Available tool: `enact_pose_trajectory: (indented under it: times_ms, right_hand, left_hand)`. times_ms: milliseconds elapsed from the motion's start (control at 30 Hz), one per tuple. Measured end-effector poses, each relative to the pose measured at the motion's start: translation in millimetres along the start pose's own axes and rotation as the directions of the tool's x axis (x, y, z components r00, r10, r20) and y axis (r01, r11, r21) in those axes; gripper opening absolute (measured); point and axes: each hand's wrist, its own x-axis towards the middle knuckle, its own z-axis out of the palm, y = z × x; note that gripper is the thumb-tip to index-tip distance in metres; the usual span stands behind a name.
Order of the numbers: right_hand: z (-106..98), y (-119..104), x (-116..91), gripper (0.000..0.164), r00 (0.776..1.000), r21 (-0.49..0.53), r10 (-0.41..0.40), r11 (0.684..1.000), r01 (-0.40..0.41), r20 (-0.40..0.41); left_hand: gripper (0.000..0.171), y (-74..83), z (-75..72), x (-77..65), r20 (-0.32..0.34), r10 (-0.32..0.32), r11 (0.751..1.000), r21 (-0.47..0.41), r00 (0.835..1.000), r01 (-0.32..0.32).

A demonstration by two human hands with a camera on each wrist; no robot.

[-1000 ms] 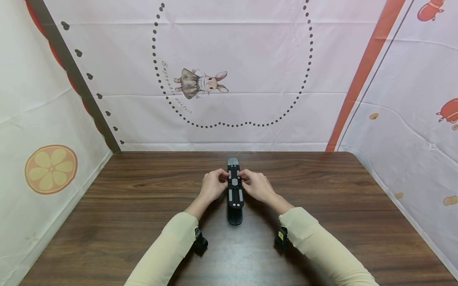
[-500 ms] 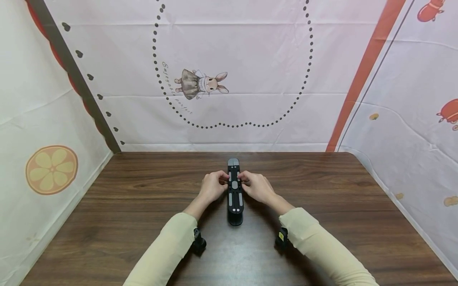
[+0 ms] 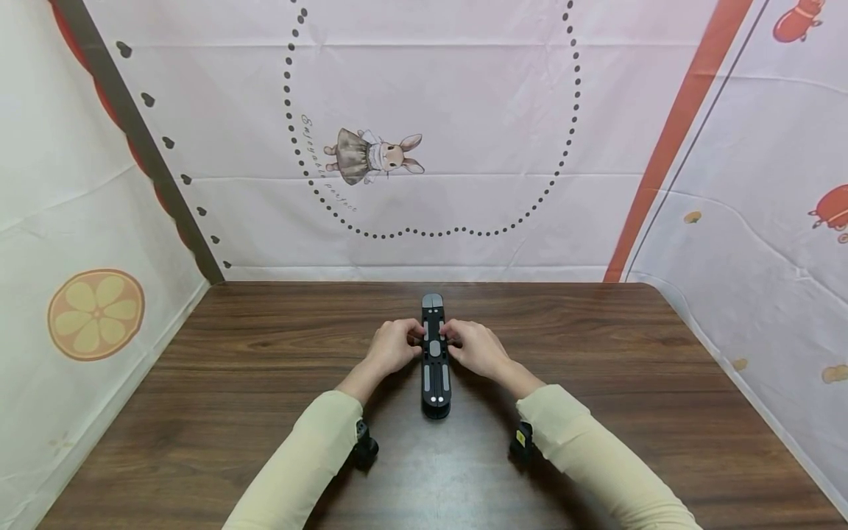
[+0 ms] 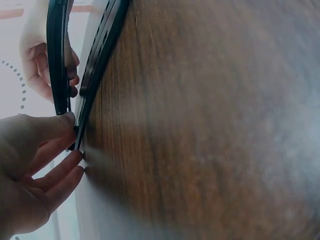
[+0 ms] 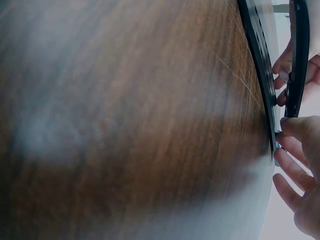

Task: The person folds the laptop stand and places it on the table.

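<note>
A black folding laptop stand (image 3: pixel 435 375) with grey pads lies lengthwise in the middle of the table, pointing away from me. Its upper bar (image 4: pixel 58 60) slants above its lower bar (image 4: pixel 100 55), and a wedge-shaped gap shows between them in both wrist views. My left hand (image 3: pixel 394 346) pinches the stand's left side near the far end, thumb and fingers at the spot where the bars come together. From the right, my right hand (image 3: pixel 478 348) pinches it at the same height. The fingertips on the far side are partly hidden by the bars.
The brown wooden table (image 3: pixel 278 324) extends around the stand on all sides. A printed white cloth (image 3: pixel 490 147) hangs behind it and along both sides. Small black cameras sit at both wrists, the left camera (image 3: pixel 365 446) and the right camera (image 3: pixel 521 442).
The near end of the stand's upper bar has swung down toward me and now almost covers the lower bar's near end. Both hands have shifted very slightly nearer, still pinching the sides.
</note>
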Motion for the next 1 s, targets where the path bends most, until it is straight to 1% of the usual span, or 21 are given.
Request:
enact_pose_trajectory:
  times_ms: [200,300,533,667,833,1000]
  right_hand:
    - [0.2,0.3,0.3,0.027,1.0,-0.026,-0.02,0.999,0.02,0.006]
    - [0.2,0.8,-0.1,0.028,0.999,-0.055,-0.038,0.998,0.038,0.012]
    - [1.7,4.3,-1.9,0.029,0.99,-0.128,-0.138,0.982,0.136,-0.003]
    - [1.5,4.8,-3.0,0.027,0.985,-0.148,-0.17,0.975,0.166,-0.012]
    - [-1.5,5.1,-3.7,0.024,0.981,-0.13,-0.195,0.972,0.195,0.007]
    - [-7.4,4.7,-4.3,0.024,0.981,-0.082,-0.178,0.979,0.184,0.084]
  left_hand:
    - [0.024,-0.2,1.1,0.6,0.001,0.003,0.999,0.047,1.0,-0.003]
    - [0.024,0.9,1.2,0.2,0.003,0.002,0.997,0.081,1.0,-0.002]
    - [0.027,2.6,0.0,-0.3,0.031,0.002,0.989,0.151,1.0,-0.007]
    - [0.029,3.2,-2.4,-0.8,0.051,0.009,0.983,0.182,0.999,-0.018]
    - [0.029,2.8,-4.2,-1.3,0.062,0.019,0.982,0.188,0.998,-0.03]
    - [0.026,2.5,-6.3,-1.7,0.087,0.026,0.985,0.168,0.996,-0.04]
